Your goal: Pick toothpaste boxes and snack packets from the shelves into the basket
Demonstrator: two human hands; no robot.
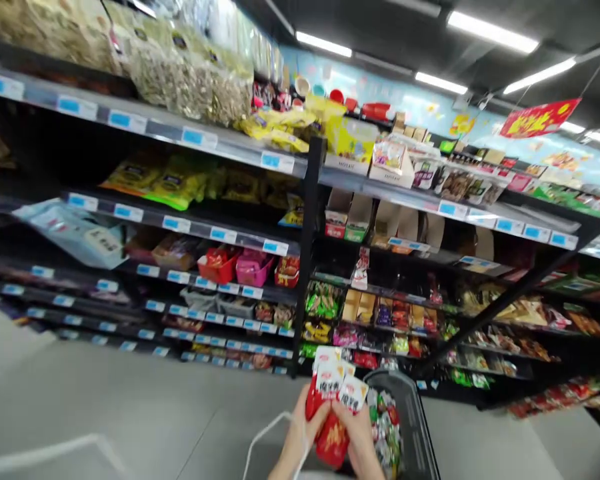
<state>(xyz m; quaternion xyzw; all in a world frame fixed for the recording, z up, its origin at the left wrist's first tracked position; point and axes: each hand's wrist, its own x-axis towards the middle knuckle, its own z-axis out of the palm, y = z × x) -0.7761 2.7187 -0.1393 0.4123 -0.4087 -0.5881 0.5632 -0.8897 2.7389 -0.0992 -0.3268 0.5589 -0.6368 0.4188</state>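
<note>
Both my hands are low in the middle of the view, holding red and white snack packets (336, 400) fanned upward. My left hand (300, 433) grips them from the left side, fingers wrapped round the lower part. From the right, my right hand (361, 437) closes its fingers on the same bunch. Just right of my hands is a dark shopping basket (414, 427) holding several small colourful wrapped sweets (387, 433). A white cord or handle (263, 437) loops down left of my left hand.
Long black shop shelves (307, 220) with blue price tags fill the view, stocked with bagged snacks, nuts and boxed goods. Red and pink bins (237, 267) sit on a middle shelf. Grey floor (105, 407) stretches on the left. A red sign (537, 119) hangs from the ceiling.
</note>
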